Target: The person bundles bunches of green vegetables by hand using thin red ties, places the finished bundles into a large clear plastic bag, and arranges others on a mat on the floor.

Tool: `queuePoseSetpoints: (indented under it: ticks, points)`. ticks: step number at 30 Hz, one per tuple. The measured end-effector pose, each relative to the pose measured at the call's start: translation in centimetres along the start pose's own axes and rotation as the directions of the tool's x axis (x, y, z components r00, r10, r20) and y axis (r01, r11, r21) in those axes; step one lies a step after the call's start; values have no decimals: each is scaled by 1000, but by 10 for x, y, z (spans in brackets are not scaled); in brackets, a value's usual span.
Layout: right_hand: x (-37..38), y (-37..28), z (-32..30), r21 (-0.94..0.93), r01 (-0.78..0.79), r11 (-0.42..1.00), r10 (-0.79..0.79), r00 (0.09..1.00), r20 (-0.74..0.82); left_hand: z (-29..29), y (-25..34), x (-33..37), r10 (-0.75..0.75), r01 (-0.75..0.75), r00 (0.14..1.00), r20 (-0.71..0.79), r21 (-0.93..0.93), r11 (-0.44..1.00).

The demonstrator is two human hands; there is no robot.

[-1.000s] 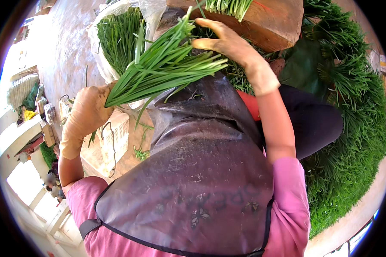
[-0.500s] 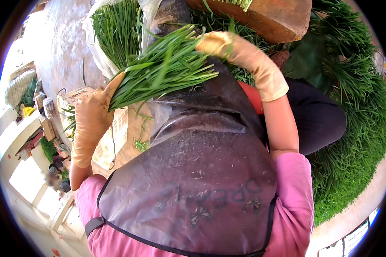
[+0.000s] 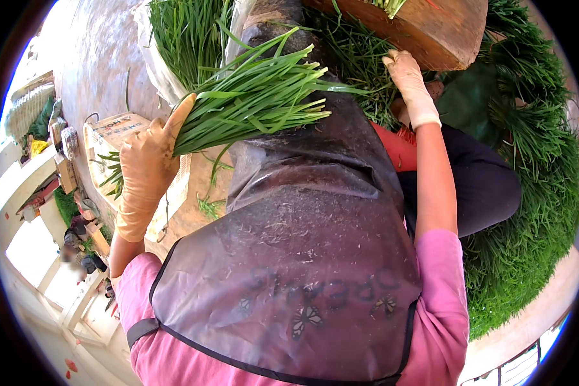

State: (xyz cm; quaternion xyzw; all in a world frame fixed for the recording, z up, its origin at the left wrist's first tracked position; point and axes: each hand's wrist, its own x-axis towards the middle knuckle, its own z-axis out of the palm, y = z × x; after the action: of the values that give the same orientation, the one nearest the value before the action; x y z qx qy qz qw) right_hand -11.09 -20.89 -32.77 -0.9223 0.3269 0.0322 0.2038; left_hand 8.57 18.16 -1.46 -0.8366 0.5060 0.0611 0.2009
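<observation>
My left hand (image 3: pixel 149 151), in a tan rubber glove, grips a bunch of garlic chives (image 3: pixel 251 103) with the thumb laid along it. The cut pale ends point right, over my dark plastic apron (image 3: pixel 289 257), and the leaf tips stick out behind the hand. My right hand (image 3: pixel 405 77), gloved alike, is away from the bunch, above loose green leaves (image 3: pixel 360 64) beside a wooden block (image 3: pixel 424 32). Its fingers are bent and pressed together; whatever they may hold cannot be made out.
More chives stand in a white plastic wrap (image 3: pixel 190 45) at the far left. A large heap of green chives (image 3: pixel 527 244) fills the right side. A flattened carton (image 3: pixel 119 132) lies left of my left hand. My bent dark-trousered leg (image 3: pixel 476 180) is at right.
My right hand has left the cut ends of the bunch and moved right, over the loose leaves by the block. The left hand keeps its grip on the chives.
</observation>
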Motion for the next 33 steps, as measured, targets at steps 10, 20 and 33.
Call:
queuePoseSetpoints:
  ticks: [10, 20, 33]
  points:
    - [-61, -161, -127, 941, -220, 257, -377, 874, 307, 24, 13, 3, 22, -23, 992, -125, -13, 1000]
    - [-52, -148, -101, 974, -8, 227, -406, 908, 102, 45, 21, 4, -13, -22, 990, -144, -238, 971]
    - [-22, -137, -81, 871, -386, 302, -411, 772, 485, 67, 22, -5, 13, -36, 989, -150, -154, 987]
